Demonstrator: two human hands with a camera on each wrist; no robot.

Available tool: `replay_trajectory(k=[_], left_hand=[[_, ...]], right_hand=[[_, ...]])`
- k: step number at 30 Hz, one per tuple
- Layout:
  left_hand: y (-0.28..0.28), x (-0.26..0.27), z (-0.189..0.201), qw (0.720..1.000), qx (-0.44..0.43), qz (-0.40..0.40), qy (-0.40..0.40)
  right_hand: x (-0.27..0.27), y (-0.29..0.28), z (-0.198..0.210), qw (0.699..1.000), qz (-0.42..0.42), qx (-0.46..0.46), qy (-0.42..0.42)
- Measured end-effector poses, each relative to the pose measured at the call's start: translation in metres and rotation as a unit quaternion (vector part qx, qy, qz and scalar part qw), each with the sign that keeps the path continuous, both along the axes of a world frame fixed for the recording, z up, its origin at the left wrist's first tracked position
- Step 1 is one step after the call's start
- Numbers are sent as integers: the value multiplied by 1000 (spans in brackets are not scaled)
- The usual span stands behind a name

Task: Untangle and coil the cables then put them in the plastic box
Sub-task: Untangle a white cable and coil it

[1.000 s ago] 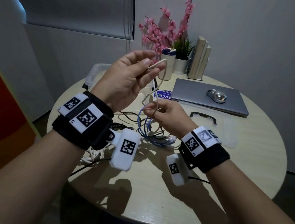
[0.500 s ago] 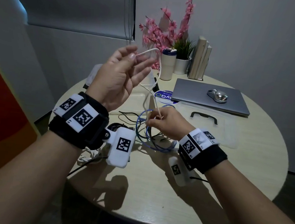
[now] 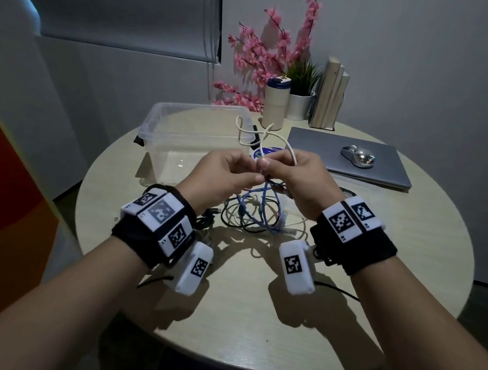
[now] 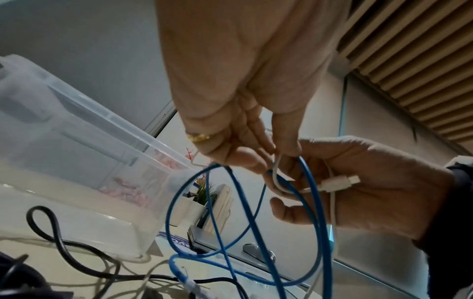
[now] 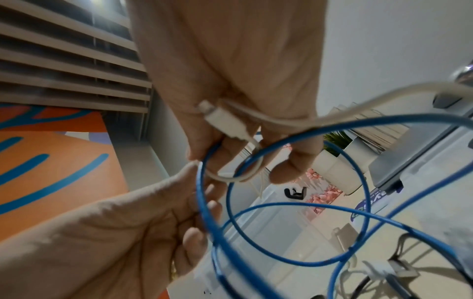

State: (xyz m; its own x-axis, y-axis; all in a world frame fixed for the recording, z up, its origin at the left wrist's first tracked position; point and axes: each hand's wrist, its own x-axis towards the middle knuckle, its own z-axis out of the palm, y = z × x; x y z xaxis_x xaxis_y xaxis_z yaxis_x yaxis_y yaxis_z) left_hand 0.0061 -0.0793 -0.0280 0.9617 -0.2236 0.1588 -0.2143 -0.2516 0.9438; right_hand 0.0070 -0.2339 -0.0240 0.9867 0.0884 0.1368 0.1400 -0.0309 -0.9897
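Lowered, left hand [image 3: 223, 171] joins right hand [image 3: 295, 179], both pinching white cable [image 3: 284, 143] beside plastic box [image 3: 158, 119].

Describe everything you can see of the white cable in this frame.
The white cable is thin, smooth and flexible. Both hands hold it above the round table: the left hand pinches it, the right hand holds a small coil with its white plug lying in the palm. A slack loop arcs up toward the clear plastic box. Loops of the blue cable are threaded around it, so it is not yet free.
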Motion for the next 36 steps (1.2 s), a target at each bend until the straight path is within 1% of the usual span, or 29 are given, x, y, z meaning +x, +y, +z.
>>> replay_trajectory(k=[2,5,6,9,12,16,22,23,27,30,31,33,35,36], left_hand=[[-3,1,-1,1000,-8,21,-21],[-5,2,-4,999,-22,39,-31],[-5,2,-4,998,-27,47,-32],[-2,7,-4,996,-48,65,-34],[0,8,-1,996,-68,51,-29],[0,7,1,997,-58,38,-27],[12,12,6,993,-89,74,-19],[14,13,7,992,-101,77,-15],[20,13,15,989,-125,74,1],[23,13,18,992,-106,70,-2],[23,13,19,993,-99,70,-2],[24,14,18,993,-93,68,4],[24,14,18,992,-104,67,16],[24,13,18,991,-113,66,23]], right_hand=[[0,-2,-1,1000,-5,2,7],[-2,-4,1,1000,10,2,8],[-2,-6,0,1000,5,-10,1],[2,-10,-3,996,-31,-84,-15],[7,-12,-6,991,-52,-125,-4],[9,-11,-5,988,-54,-145,-2],[13,-21,-7,983,-111,-147,12],[14,-24,-9,981,-113,-157,9],[16,-28,-11,963,-109,-246,-8],[17,-30,-12,961,-125,-246,-9],[17,-30,-12,964,-121,-235,-10],[12,-29,-11,972,-86,-218,-12],[9,-27,-11,972,-56,-229,-7],[9,-27,-11,967,-57,-248,-6]])
